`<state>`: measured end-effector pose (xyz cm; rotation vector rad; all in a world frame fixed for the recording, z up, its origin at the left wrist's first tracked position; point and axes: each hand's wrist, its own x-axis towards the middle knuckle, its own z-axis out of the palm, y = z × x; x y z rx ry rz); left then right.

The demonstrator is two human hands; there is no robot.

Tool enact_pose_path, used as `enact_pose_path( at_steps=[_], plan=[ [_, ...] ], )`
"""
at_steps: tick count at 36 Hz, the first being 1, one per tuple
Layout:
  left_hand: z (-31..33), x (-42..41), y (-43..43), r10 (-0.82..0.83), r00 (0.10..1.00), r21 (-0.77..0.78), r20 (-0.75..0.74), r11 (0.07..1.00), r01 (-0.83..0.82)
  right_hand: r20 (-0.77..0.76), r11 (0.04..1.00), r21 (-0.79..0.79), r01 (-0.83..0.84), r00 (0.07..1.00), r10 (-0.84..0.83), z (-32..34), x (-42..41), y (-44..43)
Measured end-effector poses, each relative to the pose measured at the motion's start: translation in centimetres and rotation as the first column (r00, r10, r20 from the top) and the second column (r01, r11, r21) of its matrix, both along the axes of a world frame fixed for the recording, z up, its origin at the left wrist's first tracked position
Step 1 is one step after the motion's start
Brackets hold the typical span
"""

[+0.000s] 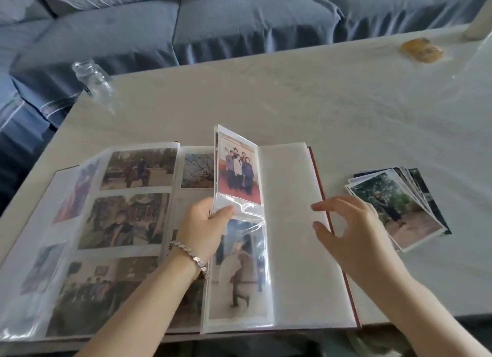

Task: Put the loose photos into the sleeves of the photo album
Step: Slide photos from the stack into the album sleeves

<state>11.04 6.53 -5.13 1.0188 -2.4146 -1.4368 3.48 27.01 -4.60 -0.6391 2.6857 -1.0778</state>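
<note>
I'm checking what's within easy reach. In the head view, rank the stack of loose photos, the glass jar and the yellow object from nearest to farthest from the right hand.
From the right hand:
1. Stack of loose photos, just to its right.
2. Yellow object, far right of the table.
3. Glass jar, far left corner.

Part of photo album (292,250) under left forearm (149,290)

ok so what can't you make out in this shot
Head view, loose photos: all but the top one are covered by it.
Head view, album page behind the lifted sleeve: hidden by it and the left hand.
Head view, yellow thing far right: too blurred to name.
</note>
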Motion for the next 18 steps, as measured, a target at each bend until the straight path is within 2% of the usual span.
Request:
enact_pose_path(
  at_steps=[3, 6, 8, 11, 12, 13, 15, 17, 18],
  plan=[
    [-0.2, 0.2, -0.3, -0.013, 0.998, -0.083, 0.058, 0.996, 0.018, -0.003, 0.997, 0.081, -0.012, 1.0, 0.013, -0.1, -0.6, 0.6],
    [-0.6, 0.5, -0.4, -0.011, 0.993, -0.142, 0.116, 0.989, 0.027, -0.016, 0.971, 0.237, 0.038, 0.999, -0.035, -0.6, -1.9, 1.7],
    [-0.6, 0.9, 0.0, -0.034, 0.985, -0.28, 0.167, 0.957, 0.081, 0.003, 0.926, 0.372, 0.059, 0.998, -0.065, -1.1, -2.9, 2.7],
    [-1.5, 0.9, 0.6, -0.14, 0.979, -0.6, 0.151, 0.774, 0.203, 0.023, 0.832, 0.549, 0.078, 0.994, -0.109, -2.1, -4.2, 4.0],
    [-2.0, 0.9, 0.6, -0.193, 0.97, -0.659, 0.145, 0.713, 0.24, 0.027, 0.814, 0.575, 0.084, 0.992, -0.122, -2.3, -4.5, 4.4],
    [-2.3, 0.8, 0.7, -0.249, 0.956, -0.676, 0.154, 0.679, 0.286, 0.028, 0.803, 0.59, 0.087, 0.991, -0.127, -2.5, -4.6, 4.8],
    [-2.4, 0.5, 1.3, -0.377, 0.909, -0.616, 0.178, 0.677, 0.402, 0.013, 0.789, 0.609, 0.085, 0.993, -0.117, -2.8, -4.8, 5.3],
    [-2.1, 0.1, 2.2, -0.52, 0.832, -0.598, 0.196, 0.609, 0.521, -0.024, 0.783, 0.616, 0.083, 0.996, -0.087, -2.9, -5.0, 5.6],
    [-1.9, -0.1, 2.6, -0.559, 0.79, -0.578, 0.254, 0.567, 0.587, -0.044, 0.785, 0.615, 0.083, 0.996, -0.071, -2.9, -5.0, 5.8]
  ],
)
